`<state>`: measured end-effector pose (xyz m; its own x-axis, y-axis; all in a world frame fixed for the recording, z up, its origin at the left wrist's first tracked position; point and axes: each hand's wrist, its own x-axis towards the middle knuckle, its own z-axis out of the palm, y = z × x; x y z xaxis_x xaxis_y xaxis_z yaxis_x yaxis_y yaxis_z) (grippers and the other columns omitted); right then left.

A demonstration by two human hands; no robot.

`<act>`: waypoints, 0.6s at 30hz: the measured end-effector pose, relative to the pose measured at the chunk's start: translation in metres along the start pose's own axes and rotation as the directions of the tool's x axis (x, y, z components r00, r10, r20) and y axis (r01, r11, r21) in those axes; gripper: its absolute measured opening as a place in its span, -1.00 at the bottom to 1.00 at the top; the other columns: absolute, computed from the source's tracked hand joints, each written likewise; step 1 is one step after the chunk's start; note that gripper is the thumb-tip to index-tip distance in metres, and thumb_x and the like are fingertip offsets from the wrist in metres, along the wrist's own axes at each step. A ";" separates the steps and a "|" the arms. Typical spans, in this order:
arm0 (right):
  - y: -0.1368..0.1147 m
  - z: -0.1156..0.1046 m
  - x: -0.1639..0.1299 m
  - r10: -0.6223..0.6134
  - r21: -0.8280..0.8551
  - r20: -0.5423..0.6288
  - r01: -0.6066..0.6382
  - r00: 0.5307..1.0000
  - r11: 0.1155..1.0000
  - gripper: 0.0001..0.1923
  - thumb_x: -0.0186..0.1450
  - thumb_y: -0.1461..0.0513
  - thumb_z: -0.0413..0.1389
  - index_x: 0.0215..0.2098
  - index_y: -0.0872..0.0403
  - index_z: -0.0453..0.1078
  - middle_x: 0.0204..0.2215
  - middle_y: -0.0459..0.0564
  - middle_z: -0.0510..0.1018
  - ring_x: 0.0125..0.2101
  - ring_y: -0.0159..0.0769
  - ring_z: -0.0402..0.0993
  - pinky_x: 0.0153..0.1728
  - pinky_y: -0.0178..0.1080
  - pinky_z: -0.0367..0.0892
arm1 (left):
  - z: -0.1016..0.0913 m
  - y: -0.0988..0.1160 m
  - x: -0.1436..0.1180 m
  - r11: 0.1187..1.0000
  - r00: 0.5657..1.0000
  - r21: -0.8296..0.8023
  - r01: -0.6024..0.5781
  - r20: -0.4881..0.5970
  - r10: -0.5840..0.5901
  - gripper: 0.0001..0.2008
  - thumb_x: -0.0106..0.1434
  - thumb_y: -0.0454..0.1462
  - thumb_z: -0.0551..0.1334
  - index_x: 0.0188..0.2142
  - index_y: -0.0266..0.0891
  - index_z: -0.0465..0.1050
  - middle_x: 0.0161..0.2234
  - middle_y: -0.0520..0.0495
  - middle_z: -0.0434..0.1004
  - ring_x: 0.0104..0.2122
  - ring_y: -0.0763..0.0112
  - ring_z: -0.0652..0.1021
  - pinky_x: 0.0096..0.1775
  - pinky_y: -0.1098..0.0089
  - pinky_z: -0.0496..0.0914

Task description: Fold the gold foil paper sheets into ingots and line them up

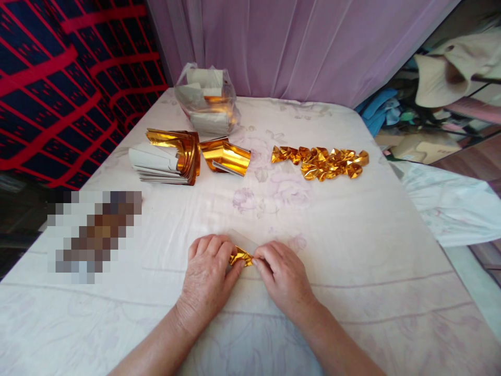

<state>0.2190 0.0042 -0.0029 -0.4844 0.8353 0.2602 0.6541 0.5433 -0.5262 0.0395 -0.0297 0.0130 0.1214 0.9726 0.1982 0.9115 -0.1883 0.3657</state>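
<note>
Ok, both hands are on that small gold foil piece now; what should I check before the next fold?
1. Small gold foil piece pinched between both hands: ok.
2. Left hand fingertips on the foil's left end: ok.
3. Right hand fingertips on its right end: ok.
4. Crease line on the foil: cannot tell, fingers cover it.
5. Row of folded gold foil pieces lies apart from the hands: ok.
6. Stack of gold-and-white foil sheets rests on the white floral cloth, far side: ok.
</note>
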 end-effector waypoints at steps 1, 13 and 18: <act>0.001 0.000 0.000 -0.008 0.009 -0.002 0.008 1.000 1.000 -0.85 0.38 0.32 0.03 -0.37 0.04 0.31 -0.45 -0.11 0.44 -0.40 -0.32 0.35 -0.33 -0.27 0.18 | 0.000 0.000 0.000 1.000 1.000 -0.003 -0.001 -0.002 0.001 -0.90 0.29 -0.21 0.24 -0.28 -0.18 0.42 -0.23 -0.09 0.48 -0.19 0.17 0.43 -0.11 0.15 0.27; 0.010 -0.005 -0.006 -0.036 0.064 -0.207 0.051 0.978 0.997 -0.80 0.28 0.42 -0.05 -0.28 0.04 0.33 -0.34 -0.03 0.48 -0.27 -0.27 0.42 -0.21 -0.24 0.32 | -0.002 -0.005 -0.002 0.996 0.998 -0.064 -0.054 -0.020 0.053 -0.94 0.27 -0.25 0.26 -0.26 -0.18 0.41 -0.20 -0.07 0.53 -0.16 0.17 0.45 -0.02 0.08 0.27; 0.012 -0.006 -0.008 -0.081 0.030 -0.146 0.087 0.986 0.996 -0.65 0.17 0.48 -0.07 -0.22 0.05 0.40 -0.24 0.01 0.51 -0.21 -0.24 0.42 -0.16 -0.20 0.33 | -0.003 -0.012 0.000 0.986 0.991 -0.097 -0.134 -0.008 0.134 -0.96 0.31 -0.32 0.19 -0.30 -0.17 0.40 -0.21 -0.05 0.58 -0.12 0.22 0.50 0.07 0.04 0.28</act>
<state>0.2337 0.0046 -0.0063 -0.4460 0.7917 0.4175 0.5921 0.6108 -0.5257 0.0275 -0.0281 0.0108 0.2394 0.9375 0.2526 0.8443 -0.3294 0.4226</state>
